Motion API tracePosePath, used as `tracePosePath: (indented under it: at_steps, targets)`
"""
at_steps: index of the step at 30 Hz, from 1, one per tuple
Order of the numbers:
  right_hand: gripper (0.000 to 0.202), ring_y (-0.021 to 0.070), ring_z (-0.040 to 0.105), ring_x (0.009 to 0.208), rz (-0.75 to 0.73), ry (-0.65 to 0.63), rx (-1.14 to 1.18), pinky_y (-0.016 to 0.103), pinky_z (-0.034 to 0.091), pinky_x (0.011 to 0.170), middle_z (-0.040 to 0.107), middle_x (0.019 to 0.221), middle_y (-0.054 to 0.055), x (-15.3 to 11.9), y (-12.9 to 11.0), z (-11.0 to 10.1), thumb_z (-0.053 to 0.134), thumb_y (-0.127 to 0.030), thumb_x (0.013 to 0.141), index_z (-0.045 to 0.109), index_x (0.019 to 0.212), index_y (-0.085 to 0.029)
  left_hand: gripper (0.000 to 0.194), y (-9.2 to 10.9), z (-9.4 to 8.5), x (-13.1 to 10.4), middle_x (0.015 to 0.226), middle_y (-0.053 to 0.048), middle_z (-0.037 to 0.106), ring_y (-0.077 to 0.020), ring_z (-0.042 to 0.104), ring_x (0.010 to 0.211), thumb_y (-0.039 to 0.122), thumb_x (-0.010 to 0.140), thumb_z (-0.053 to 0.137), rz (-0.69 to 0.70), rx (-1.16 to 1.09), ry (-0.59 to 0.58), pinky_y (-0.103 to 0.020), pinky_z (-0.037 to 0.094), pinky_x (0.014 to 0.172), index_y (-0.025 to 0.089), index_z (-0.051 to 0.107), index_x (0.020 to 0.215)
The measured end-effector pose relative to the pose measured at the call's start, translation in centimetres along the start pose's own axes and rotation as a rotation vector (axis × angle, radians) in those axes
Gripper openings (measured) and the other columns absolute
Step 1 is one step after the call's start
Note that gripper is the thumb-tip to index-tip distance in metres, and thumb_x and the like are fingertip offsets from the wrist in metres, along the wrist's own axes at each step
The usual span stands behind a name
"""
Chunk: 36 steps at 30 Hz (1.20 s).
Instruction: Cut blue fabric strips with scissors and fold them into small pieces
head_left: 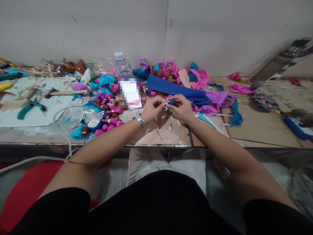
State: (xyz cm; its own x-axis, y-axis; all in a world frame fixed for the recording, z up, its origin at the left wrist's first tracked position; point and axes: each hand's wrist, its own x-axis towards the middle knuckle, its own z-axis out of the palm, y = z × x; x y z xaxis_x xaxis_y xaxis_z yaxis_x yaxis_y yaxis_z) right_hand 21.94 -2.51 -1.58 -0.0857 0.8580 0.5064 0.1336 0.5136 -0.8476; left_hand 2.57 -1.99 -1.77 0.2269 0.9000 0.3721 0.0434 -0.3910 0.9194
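My left hand (152, 110), with a metal watch on the wrist, and my right hand (182, 108) meet above the table, both closed in a pinch. Between the fingertips is a small dark blue fabric bundle (172, 102) with a whitish bit at its left side; the fingers hide much of it. Just behind the hands lies a long folded strip of blue fabric (176, 87). A lit phone (132, 93) leans to the left of my left hand. Purple fabric pieces (217, 99) lie to the right of my right hand.
Several knotted pink, brown and blue bundles (111, 122) surround a blue-and-white power socket (95, 124) with a white cable (69, 143). A plastic bottle (122, 65) stands behind. Green pliers (30, 109) and a hammer (66, 93) lie left. Cardboard (261, 125) covers the right side.
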Motion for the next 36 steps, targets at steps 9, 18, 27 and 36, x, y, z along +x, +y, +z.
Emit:
tracePosePath:
  at_steps: [9, 18, 27, 36]
  targets:
    - [0.053, 0.0208, 0.07, 0.093, 0.071, -0.007, 0.059, 0.036, 0.059, 0.086, 0.073, 0.101, 0.003, 0.09, 0.79, 0.06, 0.092, -0.052, 0.072, 0.064, 0.108, -0.024, 0.042, -0.25, 0.02, 0.04, 0.075, -0.003, 0.07, -0.0147, 0.065, 0.07, 0.058, 0.088, 0.075, -0.048, 0.003, -0.042, -0.028, 0.052, 0.069, 0.017, 0.067, 0.084]
    - [0.046, 0.0219, 0.065, 0.09, -0.048, 0.008, -0.162, 0.041, 0.058, 0.084, 0.069, 0.111, 0.007, 0.27, 0.31, -0.64, 0.088, -0.055, 0.079, 0.082, 0.113, -0.026, 0.039, -0.22, 0.05, 0.12, 0.069, -0.002, 0.064, -0.0143, 0.057, 0.065, 0.054, 0.094, 0.066, 0.007, 0.096, -0.09, -0.029, 0.049, 0.068, 0.019, 0.06, 0.078]
    - [0.046, 0.0258, 0.065, 0.105, -0.098, -0.067, -0.215, 0.044, 0.057, 0.094, 0.067, 0.115, 0.009, 0.08, 0.68, -0.68, 0.08, -0.058, 0.087, 0.081, 0.124, -0.029, 0.036, -0.7, 0.12, 0.14, 0.067, 0.0, 0.062, -0.0135, 0.054, 0.06, 0.052, 0.089, 0.073, -0.065, 0.024, -0.072, -0.029, 0.046, 0.063, 0.02, 0.061, 0.08]
    - [0.052, 0.0259, 0.068, 0.11, -0.027, -0.082, -0.106, 0.044, 0.056, 0.102, 0.071, 0.117, 0.008, -0.04, 0.35, -0.26, 0.089, -0.052, 0.076, 0.08, 0.12, -0.026, 0.037, -0.6, -0.04, 0.1, 0.071, -0.002, 0.065, -0.0143, 0.057, 0.064, 0.054, 0.092, 0.068, -0.026, 0.105, -0.146, -0.029, 0.047, 0.066, 0.019, 0.062, 0.08]
